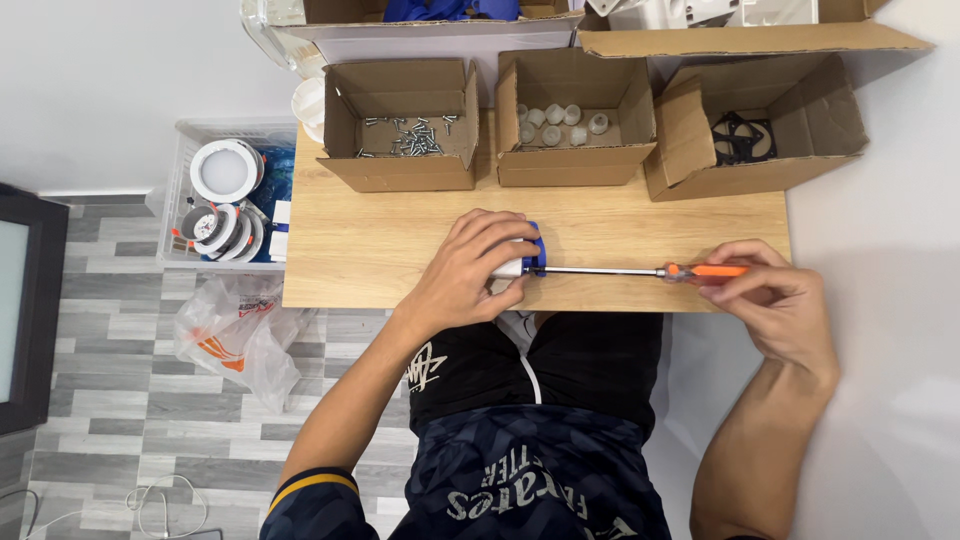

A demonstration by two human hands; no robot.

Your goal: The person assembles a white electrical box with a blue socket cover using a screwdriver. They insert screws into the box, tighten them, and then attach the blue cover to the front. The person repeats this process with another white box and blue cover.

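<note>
Near the front edge of the wooden table (360, 250), in the head view, I see my left hand (468, 270) closed around a white-and-blue part (527, 258), pressing it to the tabletop. My right hand (775, 300) pinches the orange handle of a screwdriver (640, 271), whose shaft lies level, tip touching the part. That hand hangs past the table's right corner. Bare wood lies open between my hands and three cardboard boxes at the back: the screw box (402, 125), the box of white caps (572, 120), the box of black frames (755, 125).
</note>
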